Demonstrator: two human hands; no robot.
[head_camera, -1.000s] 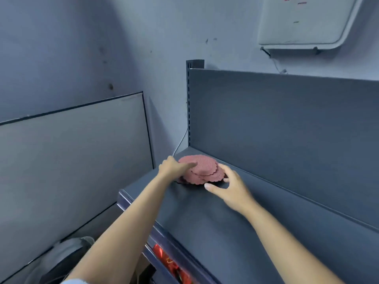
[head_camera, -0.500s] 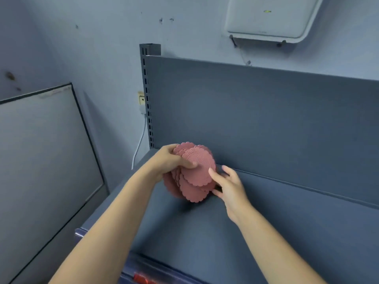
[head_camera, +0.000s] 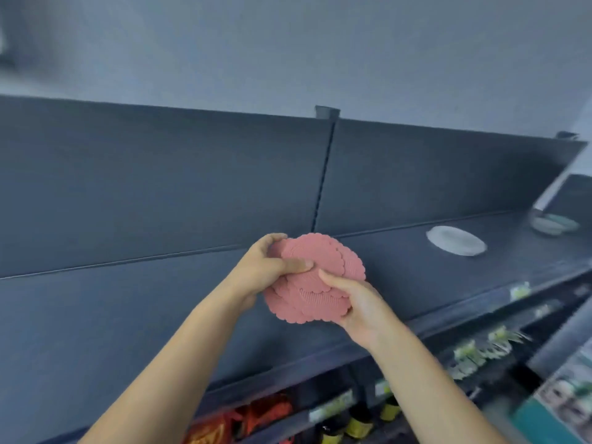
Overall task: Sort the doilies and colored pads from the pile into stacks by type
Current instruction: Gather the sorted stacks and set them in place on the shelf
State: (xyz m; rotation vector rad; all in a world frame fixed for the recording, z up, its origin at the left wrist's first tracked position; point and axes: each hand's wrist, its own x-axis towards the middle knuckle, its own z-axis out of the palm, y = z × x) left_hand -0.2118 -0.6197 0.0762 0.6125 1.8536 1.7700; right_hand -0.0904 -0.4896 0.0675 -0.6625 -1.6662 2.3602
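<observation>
Left hand (head_camera: 266,271) and right hand (head_camera: 362,303) grip one bunch of pink pads (head_camera: 306,305), count unclear.

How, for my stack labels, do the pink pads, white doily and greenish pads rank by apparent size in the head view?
1. pink pads, nearest the camera
2. white doily, farther back
3. greenish pads, farthest and blurred
Nearness inflates the pink pads, so real sizes stay unsure.

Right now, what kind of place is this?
Most likely a shop aisle. Long dark metal shelving with upright back panels, small labels along the shelf edge, and bottles and red packets on the lower shelf all suggest goods on sale.
</observation>
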